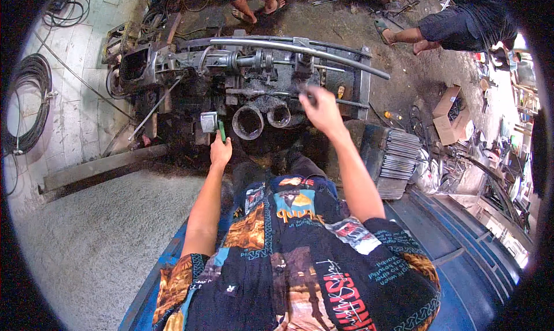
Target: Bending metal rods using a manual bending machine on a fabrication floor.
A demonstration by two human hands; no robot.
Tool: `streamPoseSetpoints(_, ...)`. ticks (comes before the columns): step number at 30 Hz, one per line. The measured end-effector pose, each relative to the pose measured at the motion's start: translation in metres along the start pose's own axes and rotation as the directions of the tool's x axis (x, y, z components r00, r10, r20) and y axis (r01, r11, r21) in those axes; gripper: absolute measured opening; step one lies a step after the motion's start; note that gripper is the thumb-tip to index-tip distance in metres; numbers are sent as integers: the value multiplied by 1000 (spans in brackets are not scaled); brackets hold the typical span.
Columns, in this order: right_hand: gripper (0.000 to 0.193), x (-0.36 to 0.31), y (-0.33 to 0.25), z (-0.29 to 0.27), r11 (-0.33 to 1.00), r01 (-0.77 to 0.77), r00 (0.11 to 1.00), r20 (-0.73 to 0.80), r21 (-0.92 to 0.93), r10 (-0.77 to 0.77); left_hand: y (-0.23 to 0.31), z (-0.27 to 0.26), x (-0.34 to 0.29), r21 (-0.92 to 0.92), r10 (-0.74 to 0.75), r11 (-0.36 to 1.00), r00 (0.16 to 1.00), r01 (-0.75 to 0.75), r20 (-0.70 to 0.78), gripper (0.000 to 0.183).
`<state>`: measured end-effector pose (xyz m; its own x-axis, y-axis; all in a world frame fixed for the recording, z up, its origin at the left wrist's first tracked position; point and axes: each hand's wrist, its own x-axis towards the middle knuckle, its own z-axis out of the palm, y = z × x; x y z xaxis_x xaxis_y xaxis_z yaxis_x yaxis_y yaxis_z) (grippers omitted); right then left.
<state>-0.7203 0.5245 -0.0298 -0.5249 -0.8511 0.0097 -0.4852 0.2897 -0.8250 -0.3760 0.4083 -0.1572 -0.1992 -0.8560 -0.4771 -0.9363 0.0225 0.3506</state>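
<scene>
A greasy dark metal machine (239, 60) with shafts and rails stretches across in front of me. My left hand (220, 151) is closed round a green handle (221, 131), which stands beside a small silvery square block (209, 122) at the machine's near side. My right hand (322, 111), a little smeared by motion, is over the machine's right part with its fingers curled. Something dark shows at those fingertips, too unclear to name. Between my hands are a wide round metal cylinder (248, 122) and a smaller cylinder (279, 116), both with open mouths.
A long metal bar (306, 51) lies across the machine's top. Ribbed metal plates (399, 158) are stacked at right, near a cardboard box (451, 114). A coiled black cable (29, 103) lies at left. Other people's feet (245, 15) and a crouching person (461, 28) are beyond the machine.
</scene>
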Motion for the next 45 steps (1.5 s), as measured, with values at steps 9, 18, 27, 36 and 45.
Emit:
streamPoseSetpoints(9, 45, 145, -18, -3, 884, 103, 987, -65, -456, -148, 0, 11, 5, -27, -33, 999, 993, 31, -110, 48)
streamPoseSetpoints(18, 55, 147, -16, 5, 851, -7, 1000, -24, -526, -7, -1, 13, 3, -38, -73, 997, 995, 71, -64, 45)
streamPoseSetpoints(27, 51, 150, -20, 6, 850, -70, 997, -2, -523, 81, 11, 8, -5, -78, -136, 988, 988, 131, -68, 39)
streamPoseSetpoints(36, 52, 147, -15, 7, 834, -74, 997, -33, -546, 67, -29, 42, 7, 10, -258, 966, 960, 258, 106, 37)
streamPoseSetpoints(45, 48, 155, -18, 11, 806, -91, 996, -42, -585, 83, -52, 84, 57, -70, -324, 937, 928, 341, 183, 46)
